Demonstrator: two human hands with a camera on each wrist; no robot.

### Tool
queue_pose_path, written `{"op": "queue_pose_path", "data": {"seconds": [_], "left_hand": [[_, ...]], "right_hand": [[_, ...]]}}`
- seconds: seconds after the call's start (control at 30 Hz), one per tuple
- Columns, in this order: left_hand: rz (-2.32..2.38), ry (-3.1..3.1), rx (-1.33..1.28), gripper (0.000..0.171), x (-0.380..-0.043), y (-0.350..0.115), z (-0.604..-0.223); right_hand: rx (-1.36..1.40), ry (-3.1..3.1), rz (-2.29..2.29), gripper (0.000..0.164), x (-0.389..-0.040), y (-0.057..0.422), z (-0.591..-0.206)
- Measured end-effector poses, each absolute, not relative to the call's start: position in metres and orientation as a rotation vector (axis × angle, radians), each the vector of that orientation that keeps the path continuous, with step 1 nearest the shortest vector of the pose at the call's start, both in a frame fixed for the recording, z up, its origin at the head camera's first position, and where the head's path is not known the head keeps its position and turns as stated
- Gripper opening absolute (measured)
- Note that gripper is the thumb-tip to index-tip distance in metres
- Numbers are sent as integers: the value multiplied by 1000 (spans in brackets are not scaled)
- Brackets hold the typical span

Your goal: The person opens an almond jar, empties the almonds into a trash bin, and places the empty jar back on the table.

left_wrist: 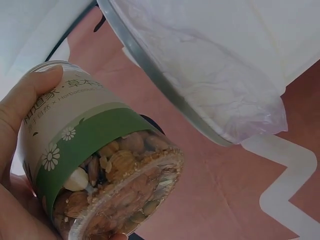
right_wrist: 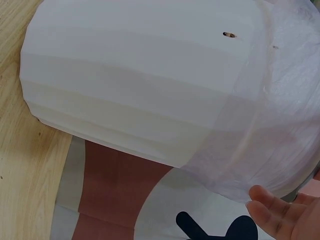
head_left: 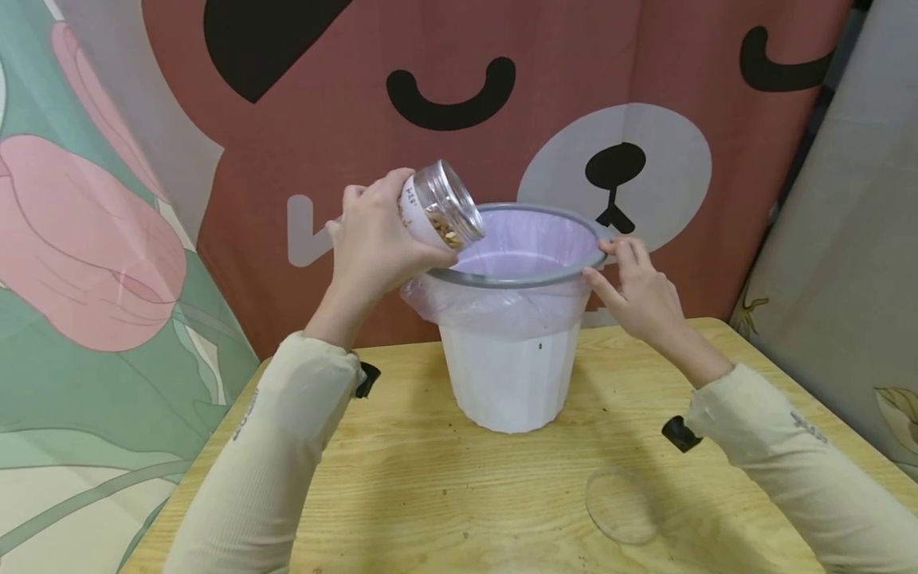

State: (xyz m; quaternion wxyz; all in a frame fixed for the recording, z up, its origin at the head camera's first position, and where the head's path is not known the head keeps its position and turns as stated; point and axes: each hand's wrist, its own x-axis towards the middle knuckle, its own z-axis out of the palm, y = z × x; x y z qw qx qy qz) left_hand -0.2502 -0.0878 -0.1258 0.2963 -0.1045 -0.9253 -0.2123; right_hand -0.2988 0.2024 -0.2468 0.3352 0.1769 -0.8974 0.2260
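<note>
My left hand (head_left: 376, 235) grips a clear jar (left_wrist: 82, 120) with a white and green label, tilted with its mouth toward the bin's left rim. Nuts (left_wrist: 125, 167), almonds among them, show through the jar wall. A white trash bin (head_left: 509, 375) stands upright on the table, with a grey rim ring (head_left: 516, 281) over a thin purple liner bag (head_left: 531, 239). At the bin's right side, my right hand (head_left: 638, 291) holds the rim between thumb and fingers. Some of its fingers are cut off in the right wrist view.
A clear round disc like a lid (head_left: 622, 505) lies on the wooden table (head_left: 430, 510), in front of the bin and to its right. Small dark crumbs dot the tabletop. Behind the table hangs a printed cartoon curtain (head_left: 344, 119).
</note>
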Motion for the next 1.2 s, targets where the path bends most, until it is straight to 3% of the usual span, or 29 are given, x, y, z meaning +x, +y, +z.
{"op": "queue_pose_path", "data": {"seconds": [1.2], "left_hand": [[-321, -2501, -354, 87, -256, -82, -123]], "right_hand": [[456, -2350, 611, 62, -297, 202, -247]]}}
